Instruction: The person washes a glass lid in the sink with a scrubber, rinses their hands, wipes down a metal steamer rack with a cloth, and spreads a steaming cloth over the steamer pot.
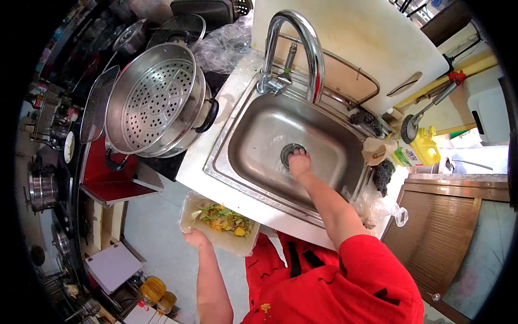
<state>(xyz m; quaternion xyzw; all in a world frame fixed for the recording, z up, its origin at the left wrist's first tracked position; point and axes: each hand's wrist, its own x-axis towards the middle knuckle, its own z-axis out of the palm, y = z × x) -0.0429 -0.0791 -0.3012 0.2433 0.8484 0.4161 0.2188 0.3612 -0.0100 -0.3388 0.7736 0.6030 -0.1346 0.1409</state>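
1. The left hand is closed on the left end of the tub, fingers curled round its rim close to the corner. The tub reaches out to the right from that grip.
2. The right hand is down in the sink, fingers bent over the drain. Whether they grip anything there is hidden; I cannot tell.
3. The left hand is the nearer one to the tub, touching it. From the right hand, the tub lies to the left and closer to the body, with the sink's front rim and a strip of worktop between.
4. The tub's long axis runs roughly along the worktop's front edge. It is held just off that edge, over the floor, open side up.
5. In the tub are food scraps: green leafy bits and yellow-orange pieces, lying mostly towards the middle and the far side from the left hand.
6. Beyond the left hand, on the far side of the tub, a steamer with a holed base sits left of the sink.
7. To the right of the right hand stands a yellow bottle.
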